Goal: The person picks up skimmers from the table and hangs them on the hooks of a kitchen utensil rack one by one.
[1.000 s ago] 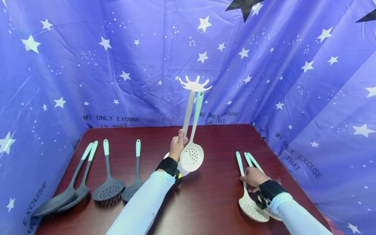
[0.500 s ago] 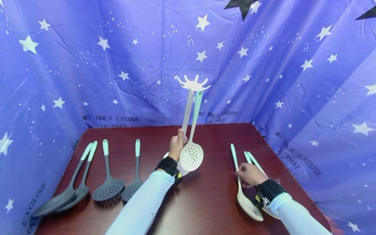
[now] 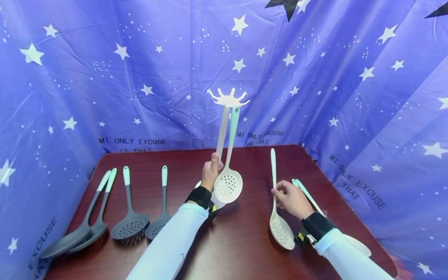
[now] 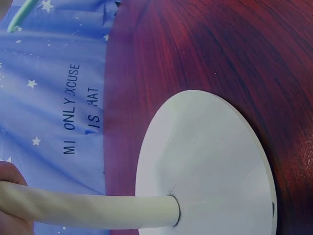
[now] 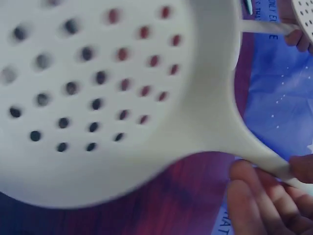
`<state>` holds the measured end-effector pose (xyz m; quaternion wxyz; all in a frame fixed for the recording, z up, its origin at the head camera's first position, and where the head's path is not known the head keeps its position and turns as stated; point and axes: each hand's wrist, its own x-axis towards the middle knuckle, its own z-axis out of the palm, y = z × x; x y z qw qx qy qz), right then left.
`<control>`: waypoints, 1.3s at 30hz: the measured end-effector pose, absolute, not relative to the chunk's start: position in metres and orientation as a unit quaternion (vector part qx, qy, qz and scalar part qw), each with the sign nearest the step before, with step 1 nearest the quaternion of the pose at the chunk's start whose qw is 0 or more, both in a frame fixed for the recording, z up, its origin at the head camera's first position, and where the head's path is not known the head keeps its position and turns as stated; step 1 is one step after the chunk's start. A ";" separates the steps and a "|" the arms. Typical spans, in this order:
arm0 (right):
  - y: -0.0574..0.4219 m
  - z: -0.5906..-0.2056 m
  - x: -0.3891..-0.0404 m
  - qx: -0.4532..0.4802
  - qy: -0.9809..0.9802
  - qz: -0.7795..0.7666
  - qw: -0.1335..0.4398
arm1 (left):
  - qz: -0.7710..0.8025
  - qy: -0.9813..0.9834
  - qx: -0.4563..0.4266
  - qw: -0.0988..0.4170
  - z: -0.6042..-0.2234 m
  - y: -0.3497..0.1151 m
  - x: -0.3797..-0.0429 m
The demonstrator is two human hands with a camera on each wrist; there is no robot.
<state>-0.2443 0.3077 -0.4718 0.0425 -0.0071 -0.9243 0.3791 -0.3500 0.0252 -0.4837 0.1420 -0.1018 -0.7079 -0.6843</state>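
Observation:
In the head view my left hand [image 3: 210, 173] grips the post of a white utensil stand [image 3: 223, 128] with a crown of hooks on top. Its round base [image 4: 205, 147] sits on the table in the left wrist view. From one hook hangs a cream skimmer [image 3: 228, 186] with a mint handle, its perforated head low beside the left hand. My right hand [image 3: 293, 200] pinches the neck of a second cream skimmer [image 3: 281, 233], handle pointing up and perforated head down. That skimmer's head [image 5: 210, 117] fills much of the right wrist view.
Mint-handled cream utensils [image 3: 306, 192] lie at the right, partly behind my right arm. On the left lie a dark grey skimmer [image 3: 129, 227], another perforated grey utensil [image 3: 159, 227] and two overlapping grey utensils [image 3: 75, 238]. A starry blue curtain [image 3: 189, 70] surrounds the table [image 3: 245, 249].
My right hand has brought the second skimmer up and to the left, away from the other cream utensils, turning it more upright. The left hand keeps its grip on the post.

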 end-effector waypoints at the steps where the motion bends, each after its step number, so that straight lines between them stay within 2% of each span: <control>1: 0.306 -0.471 -0.245 -0.003 -0.924 0.379 0.056 | -0.684 -0.709 -0.102 0.141 -0.484 0.025 -0.350; 6: 0.294 -0.462 -0.244 0.025 -0.918 0.376 0.123 | -0.685 -0.708 -0.099 0.141 -0.482 0.024 -0.349; 22: 0.257 -0.419 -0.248 0.118 -0.843 0.446 0.278 | -0.688 -0.705 -0.098 0.142 -0.480 0.024 -0.350; 31: 0.218 -0.372 -0.235 0.147 -0.802 0.492 0.306 | -0.683 -0.711 -0.095 0.140 -0.482 0.025 -0.351; 39: 0.221 -0.376 -0.251 0.171 -0.788 0.502 0.312 | -0.686 -0.709 -0.091 0.136 -0.483 0.026 -0.348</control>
